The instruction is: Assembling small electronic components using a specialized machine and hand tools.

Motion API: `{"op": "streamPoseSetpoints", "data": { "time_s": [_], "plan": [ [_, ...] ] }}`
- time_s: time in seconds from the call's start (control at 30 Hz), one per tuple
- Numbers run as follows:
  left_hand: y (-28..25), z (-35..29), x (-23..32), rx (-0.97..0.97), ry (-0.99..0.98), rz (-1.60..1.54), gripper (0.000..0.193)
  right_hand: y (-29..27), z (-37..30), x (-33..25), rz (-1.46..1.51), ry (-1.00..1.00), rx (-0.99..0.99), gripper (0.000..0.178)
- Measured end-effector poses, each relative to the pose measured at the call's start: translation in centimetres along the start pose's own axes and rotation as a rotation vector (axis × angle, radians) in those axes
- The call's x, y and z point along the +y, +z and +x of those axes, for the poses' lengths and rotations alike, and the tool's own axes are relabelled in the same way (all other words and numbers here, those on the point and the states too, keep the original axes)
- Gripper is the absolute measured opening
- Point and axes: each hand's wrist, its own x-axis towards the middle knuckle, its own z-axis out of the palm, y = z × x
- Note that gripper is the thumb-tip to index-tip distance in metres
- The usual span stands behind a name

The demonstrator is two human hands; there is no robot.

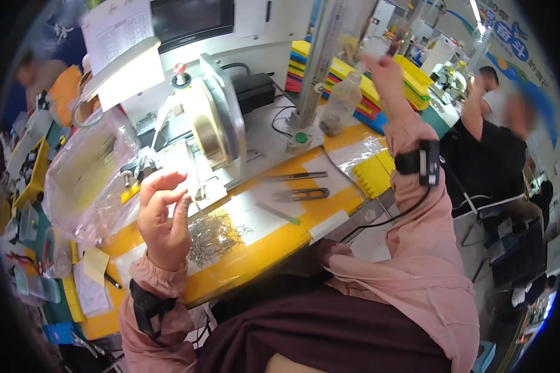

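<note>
My left hand (pixel 165 214) is raised in front of the machine, its thumb and fingertips pinched together. Whatever lies between them is too small to name. Just right of it, a heap of small thin metal pieces (pixel 214 239) lies on the yellow bench. My right hand (pixel 384 71) reaches far forward and up, past a clear plastic bottle (pixel 343 102) with something dark at its bottom. Its fingers look curled near a pale, blurred object that I cannot make out. The machine (pixel 208 124) has a brass-coloured wheel, a red knob and a green button.
Tweezers (pixel 295 176), small thread snips (pixel 305 194) and a green-ended strip (pixel 279 213) lie on the bench (pixel 255 255). A large clear plastic bag (pixel 87 174) is at left. Stacked coloured trays (pixel 410 81) stand at far right. A co-worker (pixel 494 143) sits beyond.
</note>
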Motion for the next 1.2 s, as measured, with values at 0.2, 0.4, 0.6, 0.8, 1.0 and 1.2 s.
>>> {"op": "streamPoseSetpoints", "data": {
  "time_s": [0.2,0.4,0.6,0.8,1.0,1.2],
  "plan": [
    [0.0,0.1,-0.4,0.068,-0.048,-0.028,0.012,0.6,-10.0,-11.4,0.812,-0.474,0.283,0.019],
    [0.0,0.4,-1.0,0.076,-0.004,-0.093,0.010,5.1,-16.8,-16.9,0.883,-0.545,-0.682,0.032],
    [0.1,0.1,-0.8,0.033,-0.061,-0.150,0.008,9.6,-15.7,-17.5,0.818,-0.597,-0.787,0.014],
    [0.0,0.1,-0.6,0.071,-0.064,-0.132,0.011,10.2,-16.0,-18.1,0.734,-0.633,-0.767,0.014],
    [-0.1,0.1,-0.7,0.082,-0.043,-0.124,0.010,10.2,-16.4,-18.9,0.660,-0.618,-0.805,0.014],
    [0.1,0.2,-0.8,0.083,-0.039,-0.132,0.010,9.6,-15.4,-17.8,0.620,-0.575,-0.825,0.015]
  ]
}}
